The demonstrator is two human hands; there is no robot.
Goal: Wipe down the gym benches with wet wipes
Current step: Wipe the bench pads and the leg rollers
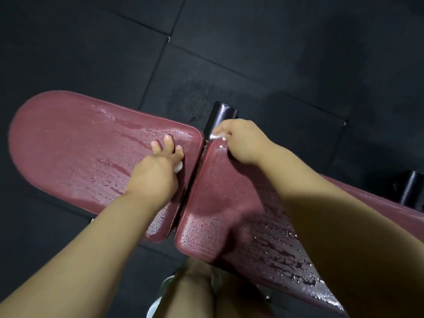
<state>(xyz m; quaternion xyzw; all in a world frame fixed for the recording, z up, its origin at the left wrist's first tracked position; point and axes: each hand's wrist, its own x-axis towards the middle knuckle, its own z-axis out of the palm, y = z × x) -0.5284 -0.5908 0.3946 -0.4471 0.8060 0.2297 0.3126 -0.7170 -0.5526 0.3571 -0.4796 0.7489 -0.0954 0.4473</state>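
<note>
A maroon padded gym bench lies across the view in two pads with a narrow gap between them: a rounded pad on the left and a longer pad on the right. Both glisten with wet streaks. My left hand lies on the left pad near the gap, fingers spread, with a bit of white wipe showing under the palm. My right hand pinches a small white wet wipe at the far corner of the right pad, beside the gap.
Black rubber floor tiles surround the bench. A dark cylindrical frame post rises just behind my right hand, and another dark roller sits at the right edge. My legs and a shoe are below the bench.
</note>
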